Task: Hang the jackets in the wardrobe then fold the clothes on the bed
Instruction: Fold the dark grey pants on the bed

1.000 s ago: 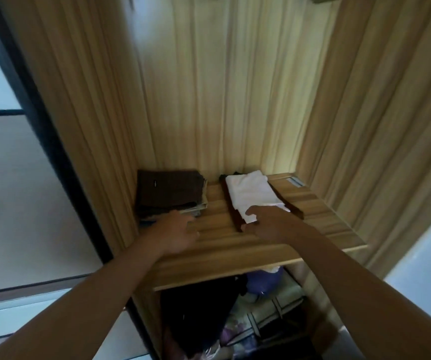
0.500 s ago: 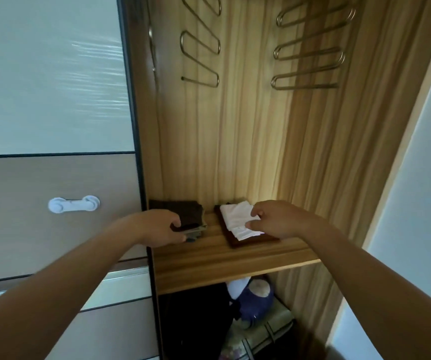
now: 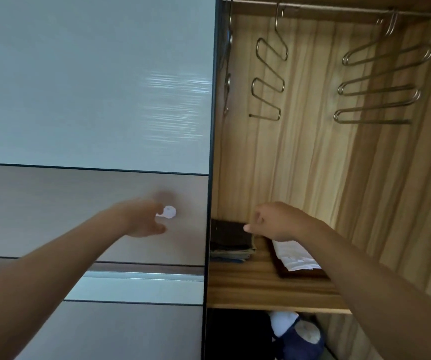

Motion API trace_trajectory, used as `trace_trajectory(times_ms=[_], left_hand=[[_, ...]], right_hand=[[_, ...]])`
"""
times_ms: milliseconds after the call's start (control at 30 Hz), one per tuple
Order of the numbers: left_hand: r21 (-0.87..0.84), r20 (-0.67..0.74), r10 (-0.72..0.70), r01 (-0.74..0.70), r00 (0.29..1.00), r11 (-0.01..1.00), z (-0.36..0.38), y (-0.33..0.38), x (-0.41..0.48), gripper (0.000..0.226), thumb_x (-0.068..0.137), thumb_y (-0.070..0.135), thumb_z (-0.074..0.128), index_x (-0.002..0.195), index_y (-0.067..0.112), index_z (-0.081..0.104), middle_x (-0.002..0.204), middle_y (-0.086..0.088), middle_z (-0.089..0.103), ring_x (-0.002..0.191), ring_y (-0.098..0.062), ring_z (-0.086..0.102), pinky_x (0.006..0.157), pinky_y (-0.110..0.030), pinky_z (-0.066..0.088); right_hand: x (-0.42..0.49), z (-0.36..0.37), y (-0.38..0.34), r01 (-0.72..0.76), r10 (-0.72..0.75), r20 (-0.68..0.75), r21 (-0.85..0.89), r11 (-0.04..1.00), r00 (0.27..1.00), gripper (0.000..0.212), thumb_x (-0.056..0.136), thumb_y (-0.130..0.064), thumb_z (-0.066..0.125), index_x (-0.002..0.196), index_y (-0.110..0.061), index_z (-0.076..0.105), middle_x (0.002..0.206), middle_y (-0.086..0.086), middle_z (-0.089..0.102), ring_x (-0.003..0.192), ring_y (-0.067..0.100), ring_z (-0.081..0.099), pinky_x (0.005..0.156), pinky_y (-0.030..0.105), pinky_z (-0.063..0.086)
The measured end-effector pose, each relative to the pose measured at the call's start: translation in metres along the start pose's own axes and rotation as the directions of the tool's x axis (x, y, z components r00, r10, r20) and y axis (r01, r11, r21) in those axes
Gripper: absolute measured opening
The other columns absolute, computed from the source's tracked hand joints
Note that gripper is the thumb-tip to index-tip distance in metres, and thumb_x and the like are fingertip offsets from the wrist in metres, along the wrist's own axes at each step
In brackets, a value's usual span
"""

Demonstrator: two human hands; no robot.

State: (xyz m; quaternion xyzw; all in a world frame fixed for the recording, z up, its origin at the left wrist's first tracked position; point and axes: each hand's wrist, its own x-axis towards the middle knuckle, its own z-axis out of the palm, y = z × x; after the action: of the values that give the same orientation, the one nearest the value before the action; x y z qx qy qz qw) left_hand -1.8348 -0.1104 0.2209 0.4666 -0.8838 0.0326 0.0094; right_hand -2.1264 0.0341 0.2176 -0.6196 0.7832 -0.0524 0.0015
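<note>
The left arm extends forward and up across the closed sliding door (image 3: 92, 87). The left hand (image 3: 144, 219) is motion-blurred, just beside a white round latch (image 3: 169, 212) on the door panel. Its fingers are loosely extended with the thumb below, and it holds nothing visible.

The right arm reaches from lower right into the open wardrobe (image 3: 313, 165). The right hand (image 3: 276, 222) hovers palm down over the shelf (image 3: 248, 281), fingers loosely curled, index finger pointing left. It grips nothing.

On the shelf a stack of dark folded clothes (image 3: 231, 237) lies flat against the wardrobe's left wall. Just right of it a white folded garment (image 3: 296, 257) rests on a dark red folded piece (image 3: 287, 272). Its long axis runs from the back of the shelf toward the front edge, angled slightly right, and its rear end is hidden by the right hand. Faint marks on the white garment are too small to read.

Two bare metal zigzag hangers (image 3: 268, 81) (image 3: 380, 84) hang from the rail (image 3: 339, 9). A blue and white soft item (image 3: 297, 333) sits below the shelf.
</note>
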Motion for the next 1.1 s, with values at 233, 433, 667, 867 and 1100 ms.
trace_trajectory(times_ms=[233,433,667,867,1100], left_hand=[[0.122,-0.345,-0.064,0.112,0.937,0.986,0.020,-0.059,0.011,0.052,0.093,0.050,0.061,0.138,0.027,0.047,0.147,-0.003,0.039,0.130,-0.026,0.043,0.088,-0.042,0.053],[0.235,-0.457,0.014,0.106,0.890,0.966,0.039,-0.081,0.034,0.103,0.079,0.054,0.077,0.159,0.037,0.015,0.167,-0.017,-0.007,0.155,-0.037,-0.002,0.117,-0.054,0.025],[0.346,-0.564,0.152,0.066,0.811,0.936,0.052,-0.070,0.067,0.124,0.058,0.044,0.094,0.159,0.021,0.028,0.165,-0.028,0.004,0.154,-0.044,0.010,0.115,-0.071,0.020],[0.426,-0.629,0.254,0.053,0.735,0.903,0.067,-0.049,0.095,0.141,0.049,0.039,0.096,0.161,0.020,0.012,0.164,-0.032,0.002,0.153,-0.047,0.010,0.112,-0.074,0.020],[0.459,-0.585,0.330,-0.033,0.740,0.888,0.071,0.007,0.119,0.160,0.037,0.053,0.097,0.162,0.024,0.002,0.164,-0.030,-0.012,0.154,-0.045,-0.004,0.113,-0.077,0.009]], right_hand=[[0.077,-0.011,-0.089,0.179,-0.047,-0.291,0.447,0.877,0.955,0.091,0.099,-0.048,0.061,0.162,-0.014,0.004,0.163,0.008,0.033,0.141,0.027,0.043,0.116,0.045,0.039],[0.115,0.004,-0.108,0.270,0.100,-0.472,0.652,0.709,0.876,0.059,0.104,-0.008,0.050,0.155,-0.018,0.023,0.140,0.006,0.052,0.118,0.024,0.057,0.108,0.036,0.046],[0.125,0.010,-0.080,0.261,-0.014,-0.404,0.563,0.784,0.915,0.080,0.109,-0.026,0.046,0.161,-0.027,-0.014,0.160,0.007,0.037,0.120,0.026,0.057,0.105,0.044,0.049],[0.118,0.013,-0.039,0.290,-0.029,-0.439,0.540,0.791,0.898,0.080,0.109,-0.027,0.045,0.161,-0.028,-0.016,0.147,0.007,0.051,0.116,0.024,0.059,0.105,0.045,0.049],[0.104,0.016,0.026,0.231,0.078,-0.504,0.522,0.821,0.860,0.083,0.108,-0.024,0.048,0.159,-0.038,-0.016,0.137,0.002,0.059,0.096,0.017,0.062,0.087,0.031,0.047]])
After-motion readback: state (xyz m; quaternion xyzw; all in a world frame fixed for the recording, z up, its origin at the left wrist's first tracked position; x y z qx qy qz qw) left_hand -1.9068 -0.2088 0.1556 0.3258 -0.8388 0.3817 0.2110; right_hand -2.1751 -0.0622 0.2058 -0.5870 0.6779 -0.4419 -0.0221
